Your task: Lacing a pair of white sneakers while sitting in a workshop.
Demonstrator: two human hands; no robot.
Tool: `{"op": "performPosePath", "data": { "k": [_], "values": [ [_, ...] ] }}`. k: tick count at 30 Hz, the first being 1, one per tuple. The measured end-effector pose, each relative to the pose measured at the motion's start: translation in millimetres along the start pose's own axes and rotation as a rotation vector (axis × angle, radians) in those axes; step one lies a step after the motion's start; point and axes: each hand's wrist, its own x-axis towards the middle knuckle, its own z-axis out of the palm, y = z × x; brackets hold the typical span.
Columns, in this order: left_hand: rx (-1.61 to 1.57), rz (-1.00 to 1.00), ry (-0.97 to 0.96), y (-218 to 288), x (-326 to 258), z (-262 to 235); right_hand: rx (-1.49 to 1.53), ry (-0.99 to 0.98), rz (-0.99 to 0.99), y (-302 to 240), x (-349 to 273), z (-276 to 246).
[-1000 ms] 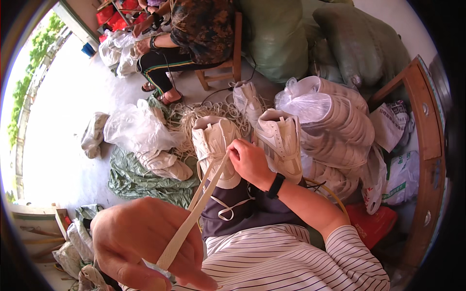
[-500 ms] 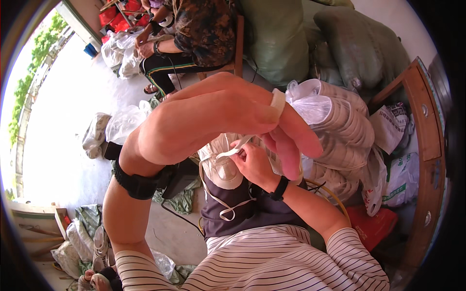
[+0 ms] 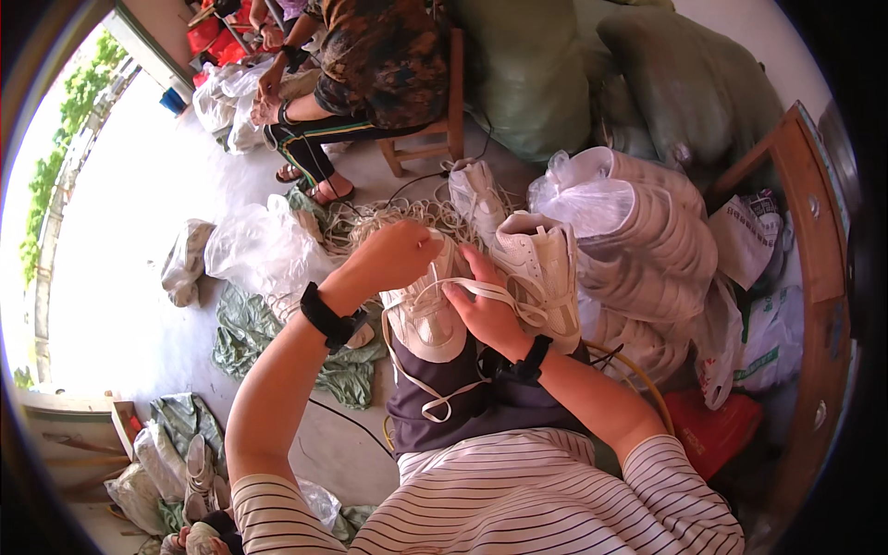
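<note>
A cream sneaker lies on my lap, toe toward me, with a loose end of its lace hanging over the dark cloth. My left hand is closed at the far part of this shoe; whatever its curled fingers grip is hidden. On the shoe's right side, my right hand pinches the flat white shoelace, which runs across the fingers to the right. Close by that hand stands a second cream sneaker, laces in it. Farther back is another pale sneaker.
Many loose laces are heaped beyond my hands. Stacked pale shoes in clear plastic stand to the right, beside a wooden frame. Big green sacks fill the back. A co-worker sits on a wooden chair at far left.
My left hand has come down from high in front of the view to the shoe, uncovering the second sneaker and the laces. The right hand stays near the same place, still on the lace.
</note>
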Motion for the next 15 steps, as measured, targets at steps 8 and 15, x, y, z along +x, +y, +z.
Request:
{"op": "performPosePath", "data": {
  "k": [8, 15],
  "values": [
    [-0.446, -0.176, 0.012, -24.9, -5.4, 23.3, 0.557, -0.238, 0.249, 17.8, 8.4, -0.9],
    [-0.442, -0.169, -0.189, -22.0, 4.1, 14.8, 0.729, -0.327, 0.353, -1.5, 10.0, -12.9]
  ]
}}
